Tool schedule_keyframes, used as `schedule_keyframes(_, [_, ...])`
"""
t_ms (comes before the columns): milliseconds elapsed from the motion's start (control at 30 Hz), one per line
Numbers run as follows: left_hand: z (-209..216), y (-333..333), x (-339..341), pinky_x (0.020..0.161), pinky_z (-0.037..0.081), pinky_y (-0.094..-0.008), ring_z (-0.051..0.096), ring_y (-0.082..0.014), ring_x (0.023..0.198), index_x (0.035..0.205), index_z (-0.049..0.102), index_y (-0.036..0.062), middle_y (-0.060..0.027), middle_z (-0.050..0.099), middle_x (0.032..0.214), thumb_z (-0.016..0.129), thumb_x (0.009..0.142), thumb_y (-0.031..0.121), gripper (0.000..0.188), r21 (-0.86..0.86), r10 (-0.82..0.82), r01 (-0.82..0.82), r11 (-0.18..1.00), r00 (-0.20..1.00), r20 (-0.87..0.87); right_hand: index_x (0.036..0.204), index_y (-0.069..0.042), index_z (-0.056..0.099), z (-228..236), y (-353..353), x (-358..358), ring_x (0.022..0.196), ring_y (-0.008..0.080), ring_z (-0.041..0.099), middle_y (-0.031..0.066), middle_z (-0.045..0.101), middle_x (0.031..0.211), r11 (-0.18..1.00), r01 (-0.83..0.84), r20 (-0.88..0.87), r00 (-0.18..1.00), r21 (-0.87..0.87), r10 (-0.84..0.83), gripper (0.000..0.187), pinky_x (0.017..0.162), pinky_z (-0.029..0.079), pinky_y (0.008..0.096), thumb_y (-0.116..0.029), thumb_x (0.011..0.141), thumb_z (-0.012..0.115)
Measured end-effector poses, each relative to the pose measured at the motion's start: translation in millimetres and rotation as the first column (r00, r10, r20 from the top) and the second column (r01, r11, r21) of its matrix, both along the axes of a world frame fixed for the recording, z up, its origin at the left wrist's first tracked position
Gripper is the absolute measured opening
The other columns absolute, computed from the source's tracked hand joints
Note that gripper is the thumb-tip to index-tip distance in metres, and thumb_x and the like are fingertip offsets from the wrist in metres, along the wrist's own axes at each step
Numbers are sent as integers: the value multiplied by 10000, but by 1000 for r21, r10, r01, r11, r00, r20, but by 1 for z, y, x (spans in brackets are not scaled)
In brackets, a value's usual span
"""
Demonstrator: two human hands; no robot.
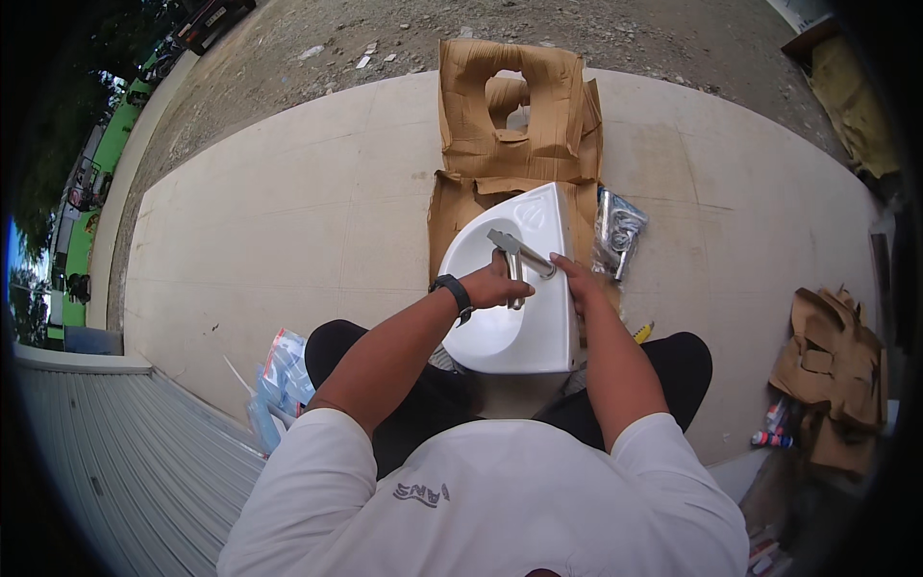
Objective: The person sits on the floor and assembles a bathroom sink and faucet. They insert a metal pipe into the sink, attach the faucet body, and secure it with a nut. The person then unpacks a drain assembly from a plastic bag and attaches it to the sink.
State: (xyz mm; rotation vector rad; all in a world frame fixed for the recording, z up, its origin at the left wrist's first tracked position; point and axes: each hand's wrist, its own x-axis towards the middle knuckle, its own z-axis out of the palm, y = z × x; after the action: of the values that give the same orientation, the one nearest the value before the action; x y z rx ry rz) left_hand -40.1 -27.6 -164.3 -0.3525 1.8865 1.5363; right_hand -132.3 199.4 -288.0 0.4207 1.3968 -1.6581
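Left floor (269, 221): I am seeing open passage.
Far side: cardboard (567, 125) is blocking.
Right of basin (560, 332): bagged fittings (620, 231) are obstructing; floor is opening beyond.
Over bowl (471, 252): faucet (519, 252) is obstructing.

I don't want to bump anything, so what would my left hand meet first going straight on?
Your left hand already touches the faucet, so that comes first; beyond, probably your right hand, though depth is unclear.

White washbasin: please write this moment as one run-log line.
white washbasin: bowl up | left hand: gripping metal faucet | right hand: on washbasin beside faucet base | brown cardboard: beyond washbasin
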Motion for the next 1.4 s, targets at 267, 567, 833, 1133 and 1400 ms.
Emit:
schedule_keyframes(267, [12,-8,-2,819,580,-332,686,-198,950,1578,-159,-67,-171,665,1099,780,877,237,1211,-19,3,-4,1000,997,-79,1296,24,625,15,-6,-3,851,248,727,146,738,1041,1000,7,-100,995,3,-6,676,773,601,400,-479,876,789])
schedule_keyframes(567, [9,-15,-4,803,569,-348,676,-207,886,1582,-37,-97,-166,673,1039,750,850,178,1109,-132,-86,67,989,986,-145,1289,68,601,12,-6,-4,807,278,727,172,720,1026,999,39,-91,995,-21,-41,717,704,612,434,-430,831,839])
schedule_keyframes(833, [3,-17,-4,783,569,-355,668,-210,870,1560,158,-74,-145,670,1015,727,821,121,953,-148,-57,32,988,984,-169,1330,69,561,12,-6,-5,844,291,729,188,711,1059,998,47,-84,995,-37,-50,760,732,623,447,-406,814,855])
schedule_keyframes(1133, [1,-20,-2,876,550,-449,679,-395,943,1342,474,-68,-263,691,1048,703,811,179,629,-467,-215,72,881,941,-261,1323,69,569,7,-4,-7,883,300,725,202,705,1082,999,9,-92,996,39,-5,779,759,612,449,-435,799,846])
schedule_keyframes(1400, [23,-19,-2,855,563,-488,691,-454,986,1104,619,-37,-297,717,1035,728,781,243,441,-592,-264,103,799,945,-192,1399,67,482,-8,-1,-11,881,341,720,233,681,1113,1000,11,-53,999,26,-10,863,779,606,476,-412,777,840])
